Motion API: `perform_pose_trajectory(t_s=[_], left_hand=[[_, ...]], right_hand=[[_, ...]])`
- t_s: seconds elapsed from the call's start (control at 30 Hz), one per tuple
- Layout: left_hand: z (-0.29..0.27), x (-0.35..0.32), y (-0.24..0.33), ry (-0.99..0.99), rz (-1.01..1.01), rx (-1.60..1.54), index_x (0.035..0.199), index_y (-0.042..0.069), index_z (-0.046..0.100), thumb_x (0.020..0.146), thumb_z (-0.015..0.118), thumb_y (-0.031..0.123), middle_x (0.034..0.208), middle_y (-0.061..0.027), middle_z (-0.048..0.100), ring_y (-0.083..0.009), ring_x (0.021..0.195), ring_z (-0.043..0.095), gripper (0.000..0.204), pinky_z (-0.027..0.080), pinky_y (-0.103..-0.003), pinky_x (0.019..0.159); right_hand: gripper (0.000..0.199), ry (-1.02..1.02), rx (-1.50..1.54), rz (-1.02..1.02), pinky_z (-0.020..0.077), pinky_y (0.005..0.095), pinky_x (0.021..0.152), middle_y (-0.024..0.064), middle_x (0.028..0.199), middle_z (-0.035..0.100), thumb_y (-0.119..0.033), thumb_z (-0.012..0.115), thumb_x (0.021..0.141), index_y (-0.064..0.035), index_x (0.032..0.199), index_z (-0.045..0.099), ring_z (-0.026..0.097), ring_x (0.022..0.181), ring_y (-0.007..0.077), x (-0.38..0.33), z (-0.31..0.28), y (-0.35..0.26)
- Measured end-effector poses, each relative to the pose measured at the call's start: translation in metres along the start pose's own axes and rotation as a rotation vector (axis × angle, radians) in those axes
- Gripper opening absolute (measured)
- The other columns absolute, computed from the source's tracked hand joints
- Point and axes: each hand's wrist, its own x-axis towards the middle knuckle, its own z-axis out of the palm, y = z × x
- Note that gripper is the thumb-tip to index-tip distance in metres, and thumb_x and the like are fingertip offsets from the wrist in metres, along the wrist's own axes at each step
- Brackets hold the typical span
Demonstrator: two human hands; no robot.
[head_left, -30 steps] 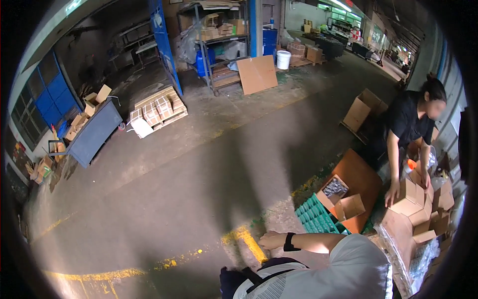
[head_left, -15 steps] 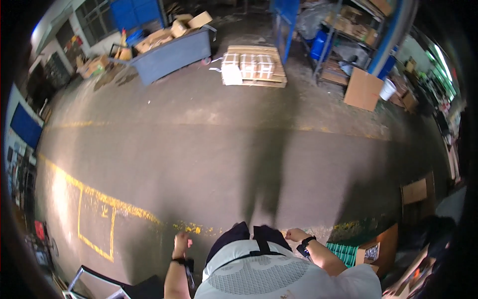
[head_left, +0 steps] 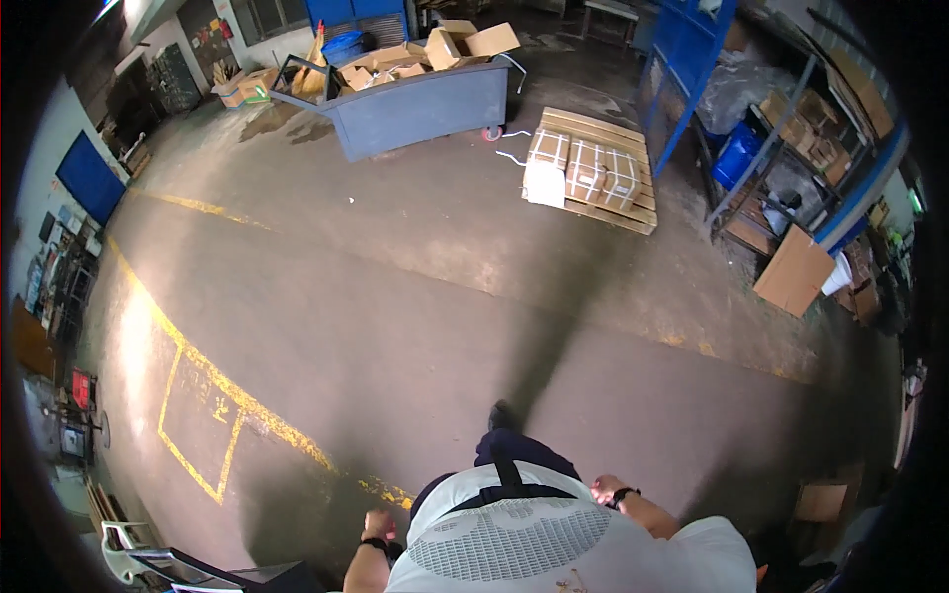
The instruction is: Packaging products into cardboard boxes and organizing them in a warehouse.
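My left hand [head_left: 378, 525] hangs low beside my body, with a dark band at its wrist. Its fingers are curled in and nothing shows in them. On the other side, my right hand [head_left: 606, 488] is held near my hip, also loosely closed, with a black band on the wrist. No object sticks out of it. Neither hand touches anything but perhaps my own clothes. One dark shoe [head_left: 502, 415] is set forward on the grey concrete floor [head_left: 395, 326].
Ahead, a wooden pallet [head_left: 641, 215] carries strapped cartons [head_left: 585, 173]. Left of it stands a grey wheeled bin [head_left: 420, 111] heaped with cardboard. A metal rack [head_left: 756, 163] and a leaning cardboard sheet [head_left: 794, 271] are at the right. Yellow lines [head_left: 259, 410] mark the floor at left.
I have stepped forward and turned somewhat left; the bin, pallet and rack now appear further right. A shoe has come into view. Both hands sit lower or closer to my body, still closed.
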Motion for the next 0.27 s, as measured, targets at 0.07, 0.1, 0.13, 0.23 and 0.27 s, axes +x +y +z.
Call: perform_pose_trajectory(t_s=[0.07,0.1,0.13,0.23,0.27], left_hand=[[0.051,-0.013,0.012,0.157,0.028,0.06,0.089,0.021,0.073,0.078,0.065,0.024,0.094,-0.0002,0.072,-0.0179,0.089,0.069,0.014,0.056,-0.034,0.074],[0.041,-0.019,0.001,0.135,-0.015,0.096,0.089,0.021,0.073,0.078,0.065,0.024,0.094,-0.0002,0.072,-0.0179,0.089,0.069,0.014,0.056,-0.034,0.074],[0.014,-0.008,0.015,0.154,-0.068,-0.3,0.093,0.018,0.07,0.079,0.063,0.02,0.093,-0.0033,0.071,-0.0204,0.086,0.069,0.016,0.057,-0.036,0.072],[-0.051,0.0,0.021,0.194,-0.497,-1.423,0.105,0.008,0.063,0.085,0.054,0.008,0.09,-0.0124,0.069,-0.0279,0.076,0.069,0.022,0.058,-0.04,0.064],[-0.061,0.008,0.016,0.276,-0.315,-1.315,0.112,0.01,0.061,0.086,0.058,0.017,0.096,-0.0156,0.069,-0.0347,0.079,0.069,0.027,0.057,-0.05,0.069]], right_hand=[[0.012,0.108,-0.399,-0.577,0.0485,0.0337,0.053,0.006,0.066,0.059,-0.011,0.052,0.087,-0.0033,0.083,0.06,0.056,0.056,0.016,0.099,-0.061,-0.003],[0.013,0.075,-0.316,-0.28,0.0492,0.0332,0.054,0.0056,0.069,0.06,-0.014,0.054,0.088,-0.0038,0.082,0.061,0.057,0.056,0.0157,0.089,-0.065,-0.083],[0.019,0.145,-0.498,-0.352,0.0492,0.0332,0.056,0.0058,0.068,0.061,-0.022,0.058,0.086,-0.0048,0.08,0.062,0.058,0.057,0.0167,0.12,-0.11,-0.08],[0.024,0.321,-0.367,-0.381,0.0507,0.0338,0.064,0.0094,0.074,0.069,-0.03,0.058,0.086,-0.0092,0.088,0.07,0.064,0.064,0.0179,0.097,-0.16,-0.225],[0.027,0.375,-0.392,-0.44,0.0515,0.0342,0.067,0.0085,0.077,0.07,-0.034,0.059,0.085,-0.0105,0.091,0.071,0.064,0.065,0.018,0.113,-0.179,-0.258]])
